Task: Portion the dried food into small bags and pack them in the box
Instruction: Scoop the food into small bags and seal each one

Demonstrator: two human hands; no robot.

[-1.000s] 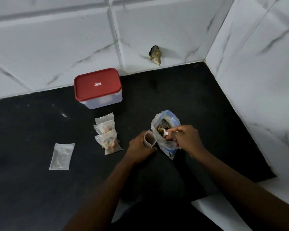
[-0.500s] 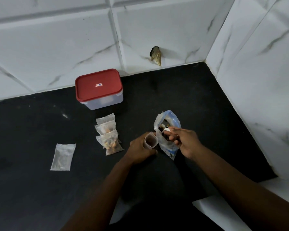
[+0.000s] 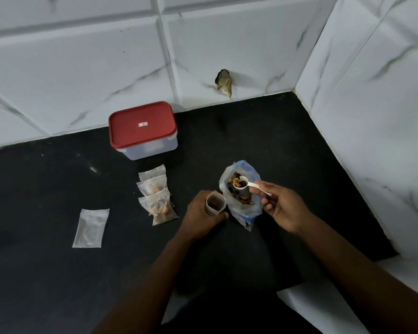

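Head view: the left hand [image 3: 203, 213] keeps a narrow grip round an open small bag [image 3: 215, 203], and the right hand [image 3: 282, 206] pinches a loaded spoon [image 3: 249, 185] over the food bag [image 3: 241, 208]. Three filled bags [image 3: 157, 194] and one flat bag [image 3: 91, 227] lie on the bench [image 3: 287, 141]. Judging by its shut lid, nothing is yet packed in the box [image 3: 143, 131], whose inside is unclear.

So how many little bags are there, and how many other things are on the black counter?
Small bags: 5 (three overlapping, one lying flat, one held open by the left hand)
Big food bag: 1
White scoop: 1
Box with red lid: 1
Total: 8
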